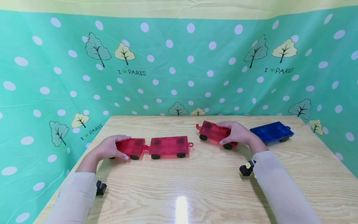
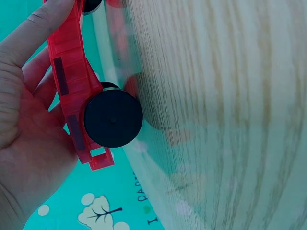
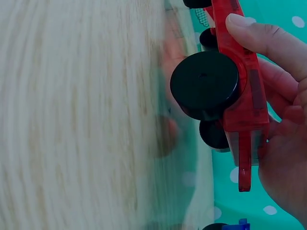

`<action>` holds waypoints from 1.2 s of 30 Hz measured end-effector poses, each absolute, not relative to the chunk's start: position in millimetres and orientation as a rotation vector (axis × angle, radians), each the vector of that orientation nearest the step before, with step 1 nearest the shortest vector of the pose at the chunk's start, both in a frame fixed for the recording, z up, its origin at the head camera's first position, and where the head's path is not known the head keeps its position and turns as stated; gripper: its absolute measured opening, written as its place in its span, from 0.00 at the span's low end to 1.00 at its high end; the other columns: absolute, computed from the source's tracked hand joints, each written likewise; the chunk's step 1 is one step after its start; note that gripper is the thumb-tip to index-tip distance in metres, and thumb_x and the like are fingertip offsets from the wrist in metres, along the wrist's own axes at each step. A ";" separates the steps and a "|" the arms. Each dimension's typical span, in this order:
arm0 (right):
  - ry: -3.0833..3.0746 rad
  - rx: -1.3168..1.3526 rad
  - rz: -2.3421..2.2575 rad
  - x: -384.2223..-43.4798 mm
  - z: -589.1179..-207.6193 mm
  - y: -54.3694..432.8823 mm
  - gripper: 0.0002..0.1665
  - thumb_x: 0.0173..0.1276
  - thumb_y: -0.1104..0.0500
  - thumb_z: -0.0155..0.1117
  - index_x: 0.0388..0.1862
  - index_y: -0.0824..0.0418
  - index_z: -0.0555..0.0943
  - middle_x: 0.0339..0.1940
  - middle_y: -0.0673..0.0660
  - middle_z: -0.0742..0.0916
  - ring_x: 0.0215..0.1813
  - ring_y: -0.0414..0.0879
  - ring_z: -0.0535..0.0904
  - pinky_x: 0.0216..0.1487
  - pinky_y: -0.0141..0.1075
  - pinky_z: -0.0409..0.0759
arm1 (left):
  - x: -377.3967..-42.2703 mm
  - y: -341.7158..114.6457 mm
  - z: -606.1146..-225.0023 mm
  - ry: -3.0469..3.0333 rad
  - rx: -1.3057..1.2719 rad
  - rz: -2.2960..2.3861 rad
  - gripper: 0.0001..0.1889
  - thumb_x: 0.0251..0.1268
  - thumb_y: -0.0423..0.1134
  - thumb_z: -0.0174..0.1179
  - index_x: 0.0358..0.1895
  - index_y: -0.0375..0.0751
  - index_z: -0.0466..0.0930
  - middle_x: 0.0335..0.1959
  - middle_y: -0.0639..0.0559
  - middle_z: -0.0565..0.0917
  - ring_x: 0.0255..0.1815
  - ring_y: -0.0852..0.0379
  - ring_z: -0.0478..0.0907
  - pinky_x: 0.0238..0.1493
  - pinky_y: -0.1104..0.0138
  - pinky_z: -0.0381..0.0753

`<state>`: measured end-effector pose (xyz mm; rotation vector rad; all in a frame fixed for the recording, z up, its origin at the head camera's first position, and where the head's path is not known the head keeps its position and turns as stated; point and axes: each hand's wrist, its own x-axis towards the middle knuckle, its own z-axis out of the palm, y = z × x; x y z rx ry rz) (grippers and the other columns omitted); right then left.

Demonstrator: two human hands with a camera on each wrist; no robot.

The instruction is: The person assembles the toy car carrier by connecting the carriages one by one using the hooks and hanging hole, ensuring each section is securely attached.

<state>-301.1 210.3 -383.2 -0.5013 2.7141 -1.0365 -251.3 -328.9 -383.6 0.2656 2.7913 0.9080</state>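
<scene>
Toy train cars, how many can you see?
4: the left red car in the left hand, the middle red car beside it, the right red car in the right hand, and the blue car at the far right.

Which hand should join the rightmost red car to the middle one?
Probably the right hand: it grips the rightmost red car, hook toward the middle one. The left hand holds the leftmost red car.

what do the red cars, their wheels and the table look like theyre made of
Red cars: probably hard plastic, glossy and translucent; dark patches show through the red.
Wheels: likely plastic by their smooth black faces, though rubber is possible.
Table: wood or wood-look laminate, shiny; grain lines show, and its surface gives a bright glare.
</scene>
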 end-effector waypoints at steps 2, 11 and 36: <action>2.717 -0.525 -1.035 -299.3 -381.9 211.3 0.51 0.50 0.53 0.81 0.73 0.56 0.68 0.71 0.65 0.69 0.66 0.63 0.66 0.55 0.53 0.76 | -251.0 -328.2 -383.1 2.792 0.268 0.911 0.51 0.37 0.51 0.81 0.70 0.41 0.68 0.66 0.35 0.69 0.60 0.36 0.65 0.44 0.55 0.83; 2.719 -0.614 -1.000 -295.2 -379.1 212.9 0.51 0.48 0.53 0.82 0.71 0.57 0.70 0.70 0.63 0.72 0.67 0.62 0.65 0.58 0.54 0.75 | -250.7 -329.1 -383.6 2.804 0.276 0.891 0.51 0.38 0.51 0.81 0.70 0.41 0.68 0.66 0.35 0.69 0.61 0.36 0.65 0.45 0.54 0.82; 2.614 -0.763 -0.929 -277.9 -381.4 222.2 0.48 0.47 0.58 0.82 0.69 0.58 0.73 0.71 0.61 0.72 0.71 0.64 0.61 0.63 0.55 0.70 | -251.2 -328.3 -383.6 2.795 0.270 0.910 0.51 0.37 0.51 0.81 0.70 0.42 0.68 0.63 0.36 0.71 0.58 0.38 0.67 0.44 0.55 0.82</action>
